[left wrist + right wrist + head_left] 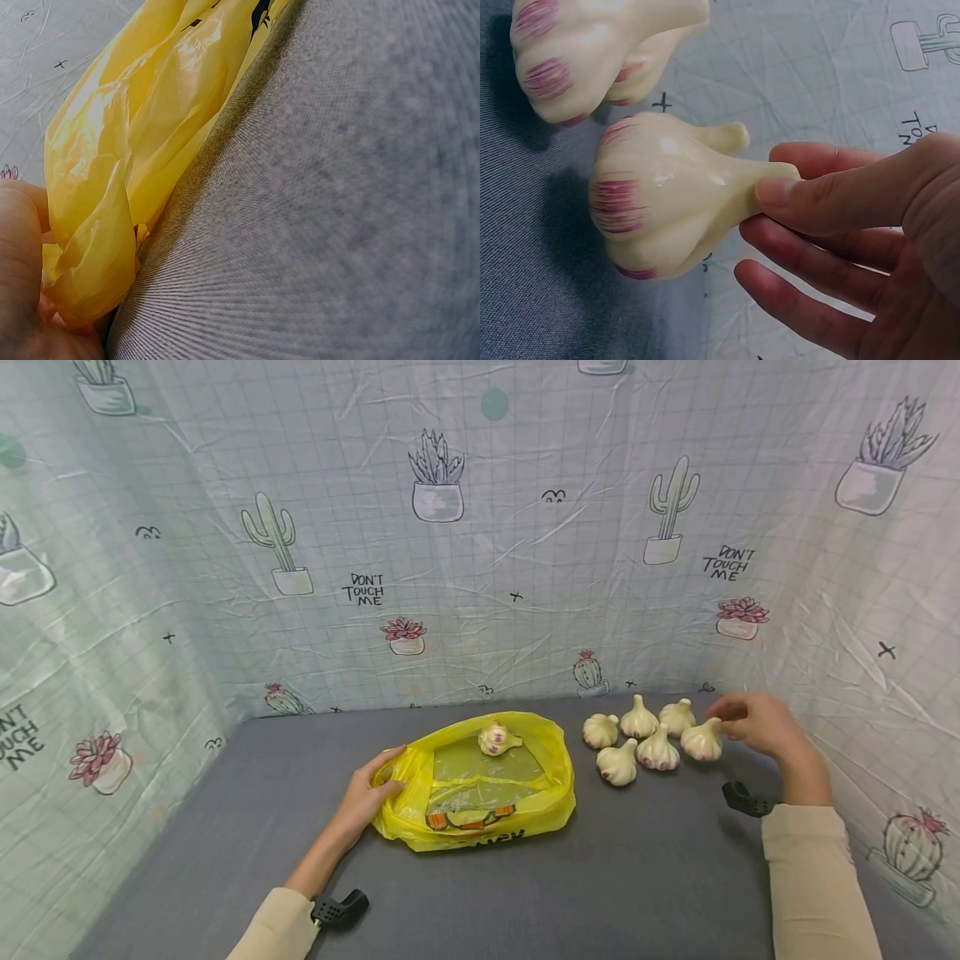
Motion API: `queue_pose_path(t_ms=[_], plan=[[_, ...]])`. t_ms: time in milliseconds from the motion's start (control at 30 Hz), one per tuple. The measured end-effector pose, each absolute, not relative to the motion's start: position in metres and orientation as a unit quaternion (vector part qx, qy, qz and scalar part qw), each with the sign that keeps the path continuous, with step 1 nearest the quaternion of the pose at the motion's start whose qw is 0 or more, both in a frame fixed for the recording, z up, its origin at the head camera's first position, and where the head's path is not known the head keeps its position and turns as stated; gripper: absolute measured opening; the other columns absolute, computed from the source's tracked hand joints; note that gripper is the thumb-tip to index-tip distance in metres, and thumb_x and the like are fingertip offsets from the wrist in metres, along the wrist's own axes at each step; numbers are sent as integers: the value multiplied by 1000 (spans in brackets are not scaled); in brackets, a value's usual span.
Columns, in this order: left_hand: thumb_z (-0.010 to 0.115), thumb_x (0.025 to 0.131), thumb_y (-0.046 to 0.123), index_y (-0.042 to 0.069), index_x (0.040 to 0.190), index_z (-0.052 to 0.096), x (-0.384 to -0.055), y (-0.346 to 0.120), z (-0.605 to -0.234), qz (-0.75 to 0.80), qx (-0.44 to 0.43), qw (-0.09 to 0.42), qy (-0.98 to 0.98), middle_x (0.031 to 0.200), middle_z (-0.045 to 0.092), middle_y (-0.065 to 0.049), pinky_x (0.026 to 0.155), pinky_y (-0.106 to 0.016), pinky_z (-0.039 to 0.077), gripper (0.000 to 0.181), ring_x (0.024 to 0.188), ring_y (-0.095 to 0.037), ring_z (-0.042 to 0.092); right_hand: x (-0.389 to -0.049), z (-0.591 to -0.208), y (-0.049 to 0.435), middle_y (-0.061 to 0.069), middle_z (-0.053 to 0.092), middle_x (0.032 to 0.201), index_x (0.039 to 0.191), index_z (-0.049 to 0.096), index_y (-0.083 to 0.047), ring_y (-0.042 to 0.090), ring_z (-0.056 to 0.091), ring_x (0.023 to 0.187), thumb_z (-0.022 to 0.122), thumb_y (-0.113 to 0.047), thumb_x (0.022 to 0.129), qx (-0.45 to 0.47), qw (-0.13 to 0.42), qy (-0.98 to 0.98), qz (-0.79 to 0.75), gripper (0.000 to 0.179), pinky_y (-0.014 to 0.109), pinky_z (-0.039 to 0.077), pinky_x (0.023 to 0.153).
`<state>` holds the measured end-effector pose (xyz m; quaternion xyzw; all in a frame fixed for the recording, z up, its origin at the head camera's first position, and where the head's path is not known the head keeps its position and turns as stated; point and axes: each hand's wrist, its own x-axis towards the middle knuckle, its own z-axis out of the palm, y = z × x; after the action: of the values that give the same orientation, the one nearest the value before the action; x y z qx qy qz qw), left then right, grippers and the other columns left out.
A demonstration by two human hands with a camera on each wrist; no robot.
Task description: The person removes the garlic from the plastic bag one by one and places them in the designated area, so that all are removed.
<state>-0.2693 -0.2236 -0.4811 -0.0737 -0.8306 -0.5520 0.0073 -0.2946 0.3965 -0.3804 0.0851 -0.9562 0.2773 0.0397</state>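
Observation:
A yellow plastic bag lies on the grey surface with its mouth spread wide. My left hand grips the bag's left edge, thumb inside the rim; in the left wrist view the crumpled yellow plastic bunches against the fingers. Inside the bag rests one garlic bulb with purple marks. To the right, my right hand pinches the stem of the rightmost garlic bulb between thumb and fingers. The right wrist view shows this cream bulb with purple streaks, its base toward the grey cloth.
Several other garlic bulbs stand close together between the bag and my right hand. A grey cloth surface lies beneath everything. Behind and at both sides hangs a sheet printed with cacti. Each wrist carries a black band.

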Motion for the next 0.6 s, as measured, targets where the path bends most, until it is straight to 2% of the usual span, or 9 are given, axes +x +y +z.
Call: queue_pose_path(t_ms=[333,467,600], plan=[[63,96,6,21,154,51,-269,-224,-481,-548,-75,8,-833,167,37,-11,123,-61,27,60,158,-36,26,-295,-382,394,31,72,114,114,73,5,32,73,93,69,-7,94,91,28,-956,277,24,39,60,71],[63,96,6,21,153,52,-269,-224,-481,-549,-72,11,-833,165,40,-10,122,-60,29,61,157,-35,28,-295,-382,393,31,72,115,115,73,6,33,73,93,69,-7,94,90,22,-958,272,25,39,59,71],[63,95,6,20,153,52,-270,-224,-480,-547,-75,18,-834,164,42,-10,121,-58,31,61,156,-35,31,-294,-382,392,33,70,117,116,72,7,38,72,97,68,-8,94,88,16,-956,278,26,44,60,74]])
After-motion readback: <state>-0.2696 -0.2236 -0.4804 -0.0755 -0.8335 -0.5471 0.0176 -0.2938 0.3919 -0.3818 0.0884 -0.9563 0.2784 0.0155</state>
